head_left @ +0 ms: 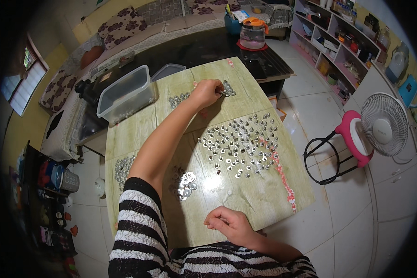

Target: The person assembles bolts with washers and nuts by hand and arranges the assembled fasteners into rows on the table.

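My left hand (207, 94) reaches across to the far part of the small wood-patterned table (245, 199). Its fingers are pinched together at a small cluster of metal fasteners (229, 89); what lies between the fingertips is hidden. Close to my body, my right hand (231, 225) rests loosely curled over the near edge, with nothing visible in it. Many small screws (238, 139), mostly standing on their heads, spread over the table's right half. Flat metal washers (186, 185) lie in a pile near the middle. More small metal pieces (177, 99) stand left of my left hand.
Another heap of metal pieces (123, 170) sits at the left edge, partly behind my left arm. A clear plastic tub (127, 95) stands at the far left corner. Beyond are a dark table (190, 48) and a water jug (253, 36); a pink fan (352, 132) stands right.
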{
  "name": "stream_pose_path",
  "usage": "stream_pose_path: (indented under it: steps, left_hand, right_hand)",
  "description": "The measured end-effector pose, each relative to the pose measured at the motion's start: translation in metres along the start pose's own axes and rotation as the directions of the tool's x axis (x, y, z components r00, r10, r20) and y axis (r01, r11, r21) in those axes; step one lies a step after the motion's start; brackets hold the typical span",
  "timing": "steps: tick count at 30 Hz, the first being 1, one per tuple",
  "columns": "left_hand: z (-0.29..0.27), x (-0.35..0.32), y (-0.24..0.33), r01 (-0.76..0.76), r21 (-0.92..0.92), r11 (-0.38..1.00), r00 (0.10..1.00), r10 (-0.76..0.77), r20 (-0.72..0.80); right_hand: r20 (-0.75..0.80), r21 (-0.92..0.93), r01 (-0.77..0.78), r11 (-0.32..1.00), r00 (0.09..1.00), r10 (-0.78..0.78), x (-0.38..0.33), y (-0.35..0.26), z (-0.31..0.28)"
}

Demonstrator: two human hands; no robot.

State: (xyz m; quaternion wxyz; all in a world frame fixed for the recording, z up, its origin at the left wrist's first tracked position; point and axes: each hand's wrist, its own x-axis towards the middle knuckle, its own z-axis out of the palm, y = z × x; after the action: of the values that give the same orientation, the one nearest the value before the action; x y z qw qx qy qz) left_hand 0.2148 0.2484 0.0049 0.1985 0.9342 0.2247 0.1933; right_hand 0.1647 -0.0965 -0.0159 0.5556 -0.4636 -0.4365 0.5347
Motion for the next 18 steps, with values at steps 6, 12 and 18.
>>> stream_pose_path:
  steps: [6,12,18]
  left_hand:
    - [0.006,0.01,-0.001,-0.001,0.063,0.998,1.0,0.0,0.03]
    - [0.004,0.011,0.004,-0.044,0.144,0.989,0.998,0.038,0.045]
    - [0.0,0.011,0.011,-0.02,0.173,0.985,0.998,0.009,0.061]
  right_hand:
    - [-0.002,-0.06,0.036,0.998,0.999,-0.036,0.001,0.001,0.0]
    - [0.0,-0.081,0.063,0.995,0.998,-0.063,0.002,0.0,0.0]
    - [-0.005,-0.099,0.067,0.993,0.998,-0.068,0.002,-0.003,-0.001]
